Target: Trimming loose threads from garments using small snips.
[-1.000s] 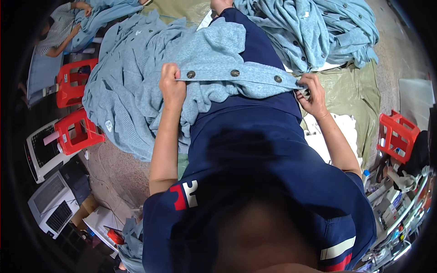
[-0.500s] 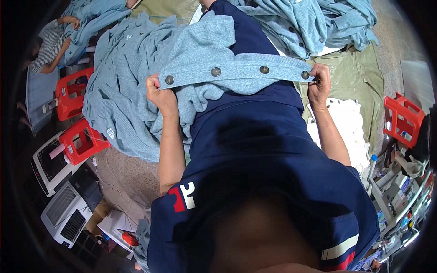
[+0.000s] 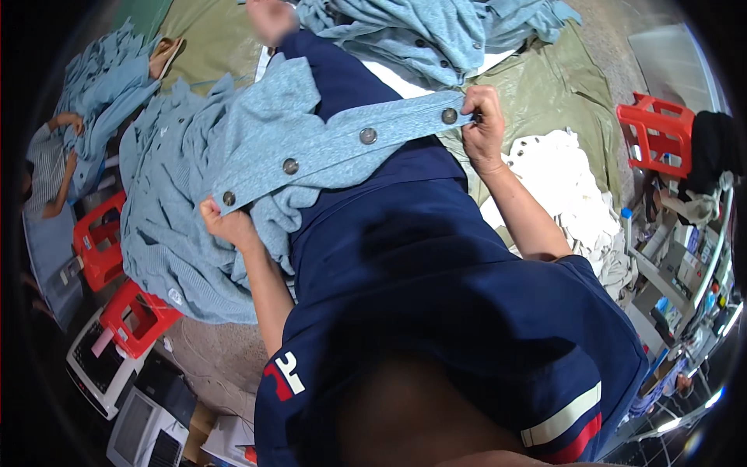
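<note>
1. A light-blue knit garment (image 3: 268,121) lies across navy trousers (image 3: 340,78), its button band (image 3: 331,146) stretched between my two grips on a slant, low at the left and high at the right. Four dark buttons (image 3: 368,136) face up along it.
2. Step in hand, as I judge it: the band is being held out taut and flat. The next move, in my view, calls for even tension and an untwisted edge before either end is let go.
3. My left grip (image 3: 227,222) is closed, its fingers pinching the band's lower end just beside a button.
4. My right grip (image 3: 482,128) is curled closed on the upper end, next to another button; a dark spot by its fingers is too small for me to identify.
5. To the left, the garment's body meets a heap of blue knits (image 3: 171,218); I cannot tell where one ends and the other starts. A white fabric pile (image 3: 556,175) lies near the right forearm, beside an olive sheet (image 3: 576,70).
6. Farther out, a co-worker in a striped top (image 3: 50,144) handles blue cloth at left, above two red stools (image 3: 136,315).
</note>
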`<state>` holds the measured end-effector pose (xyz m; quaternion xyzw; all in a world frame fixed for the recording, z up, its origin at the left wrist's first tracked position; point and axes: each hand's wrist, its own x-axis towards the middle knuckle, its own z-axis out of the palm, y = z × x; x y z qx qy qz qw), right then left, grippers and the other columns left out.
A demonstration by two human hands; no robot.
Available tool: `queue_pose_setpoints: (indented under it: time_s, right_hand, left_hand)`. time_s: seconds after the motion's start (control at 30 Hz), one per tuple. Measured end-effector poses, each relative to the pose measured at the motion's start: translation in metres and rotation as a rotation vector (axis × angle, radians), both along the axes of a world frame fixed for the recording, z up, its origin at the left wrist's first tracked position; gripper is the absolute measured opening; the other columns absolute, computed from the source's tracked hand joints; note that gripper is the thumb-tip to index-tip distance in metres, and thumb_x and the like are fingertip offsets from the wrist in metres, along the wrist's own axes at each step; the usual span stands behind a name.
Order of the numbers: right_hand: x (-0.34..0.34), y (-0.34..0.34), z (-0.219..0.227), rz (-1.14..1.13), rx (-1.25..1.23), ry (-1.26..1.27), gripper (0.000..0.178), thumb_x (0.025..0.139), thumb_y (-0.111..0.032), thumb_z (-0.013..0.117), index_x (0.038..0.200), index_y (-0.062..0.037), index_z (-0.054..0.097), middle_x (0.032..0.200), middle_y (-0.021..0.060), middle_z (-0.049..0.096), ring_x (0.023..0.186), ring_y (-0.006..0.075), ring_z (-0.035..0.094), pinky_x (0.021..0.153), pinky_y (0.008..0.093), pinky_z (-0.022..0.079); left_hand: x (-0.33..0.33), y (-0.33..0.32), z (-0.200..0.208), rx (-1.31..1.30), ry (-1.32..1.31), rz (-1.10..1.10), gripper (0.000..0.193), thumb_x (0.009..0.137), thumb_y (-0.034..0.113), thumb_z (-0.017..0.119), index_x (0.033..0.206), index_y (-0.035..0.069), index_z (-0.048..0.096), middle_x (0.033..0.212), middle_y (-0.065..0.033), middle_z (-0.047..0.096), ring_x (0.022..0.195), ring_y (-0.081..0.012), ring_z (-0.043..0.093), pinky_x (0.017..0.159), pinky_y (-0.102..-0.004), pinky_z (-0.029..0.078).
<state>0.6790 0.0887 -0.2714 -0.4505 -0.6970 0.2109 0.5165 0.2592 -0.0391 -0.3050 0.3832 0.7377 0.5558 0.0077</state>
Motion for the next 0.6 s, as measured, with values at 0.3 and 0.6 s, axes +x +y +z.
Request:
queue_pose_setpoints:
  time_s: [0.3,0.6]
  right_hand:
    - [0.002,0.003,-0.008,0.040,-0.032,-0.014,0.032,0.057,0.017,0.049,0.081,-0.0036,0.049,0.087,0.0111,0.052,0.084,0.0266,0.055,0.077,0.0319,0.045]
    - [-0.041,0.018,0.022,0.233,-0.038,-0.246,0.036,0.065,0.016,0.050,0.095,-0.0030,0.059,0.099,0.0137,0.059,0.091,0.0312,0.062,0.078,0.0374,0.050]
  left_hand:
    - [-0.001,-0.005,-0.004,-0.033,0.049,0.015,0.022,0.076,-0.008,0.058,0.073,0.009,0.043,0.073,0.0028,0.046,0.070,-0.0094,0.042,0.066,-0.0237,0.038]
    - [0.030,0.013,0.027,0.056,-0.144,-0.081,0.026,0.077,-0.008,0.063,0.076,0.007,0.042,0.083,-0.0063,0.060,0.079,-0.0144,0.052,0.076,-0.0259,0.045]
